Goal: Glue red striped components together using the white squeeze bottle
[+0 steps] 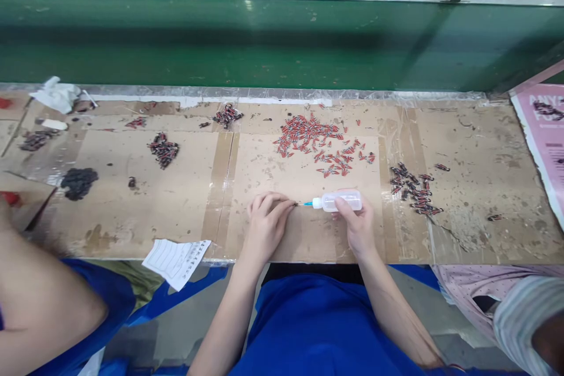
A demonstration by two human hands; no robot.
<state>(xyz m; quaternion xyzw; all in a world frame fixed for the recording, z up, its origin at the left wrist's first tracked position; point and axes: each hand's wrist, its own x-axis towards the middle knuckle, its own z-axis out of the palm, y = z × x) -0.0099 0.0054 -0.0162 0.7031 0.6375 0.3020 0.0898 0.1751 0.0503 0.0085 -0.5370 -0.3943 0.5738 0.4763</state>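
Note:
My right hand point(360, 224) is wrapped round a clear squeeze bottle point(329, 201) lying level, its thin blue needle tip aimed left. That tip reaches close to the fingertips of my left hand point(269, 220), which are pinched on a small dark piece, too small to name. Whether the tip touches it I cannot tell. Beyond my hands spreads a pile of small red-and-silver parts point(308, 134). Right of my right hand lies a cluster of dark red-and-black parts point(413, 188).
Cardboard point(259, 170) covers the bench. Leftward are dark part piles point(164, 150), a black heap point(79, 183), a paper slip point(176, 258) over the front edge and a crumpled tissue point(57, 95). A person's arm point(44, 299) is at left, another person's sleeve point(524, 317) at right.

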